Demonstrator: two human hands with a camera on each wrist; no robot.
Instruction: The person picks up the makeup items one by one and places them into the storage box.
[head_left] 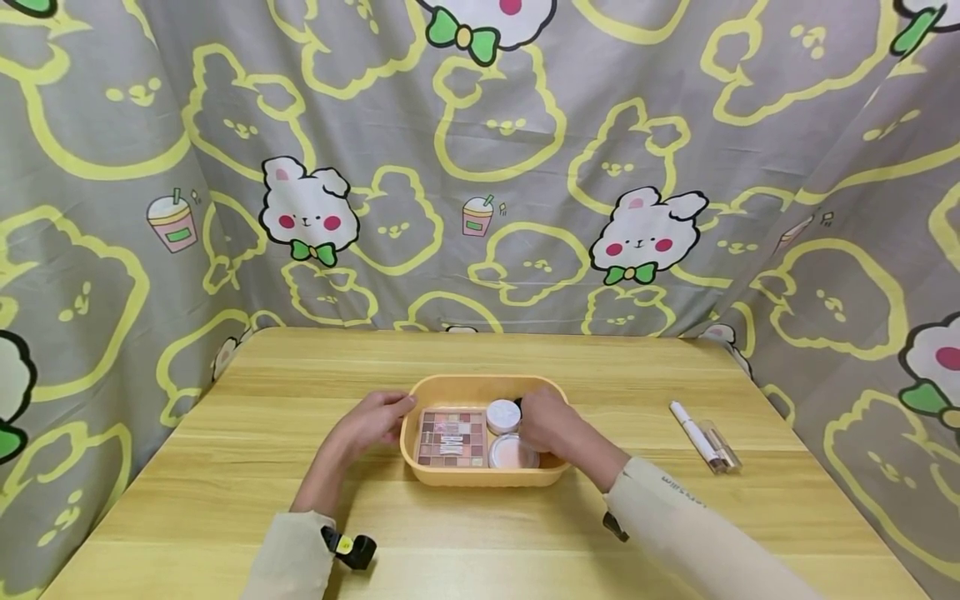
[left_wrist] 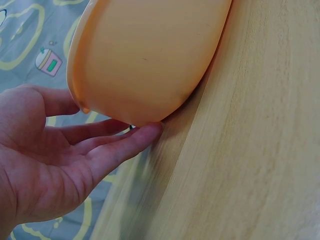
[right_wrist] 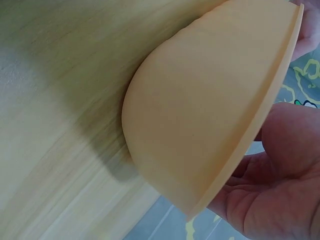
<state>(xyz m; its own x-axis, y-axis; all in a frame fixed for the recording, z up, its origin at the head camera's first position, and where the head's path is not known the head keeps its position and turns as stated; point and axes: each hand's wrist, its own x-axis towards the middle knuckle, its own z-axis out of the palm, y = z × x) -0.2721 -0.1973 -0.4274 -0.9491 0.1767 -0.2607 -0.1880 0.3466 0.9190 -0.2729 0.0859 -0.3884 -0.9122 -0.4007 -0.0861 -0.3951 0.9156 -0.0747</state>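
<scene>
An orange plastic basket (head_left: 491, 478) sits on the table. On its left side lies an eyeshadow palette (head_left: 452, 438) with many small pans. Beside the palette are a round white-lidded jar (head_left: 503, 416) and a round compact (head_left: 513, 452) with a pale pink face. My left hand (head_left: 375, 419) holds the basket's left end, thumb at the rim and fingers against the outer wall. My right hand (head_left: 550, 423) reaches over the right rim with curled fingers. A small dark item (head_left: 518, 403) shows at its fingertips, mostly hidden by the hand.
On the right of the wooden table (head_left: 480, 550) lie a white pen-like tube (head_left: 694, 435) and a clear-and-brown tube (head_left: 722, 447), side by side. A grey patterned curtain (head_left: 405, 125) hangs behind the table and along both sides.
</scene>
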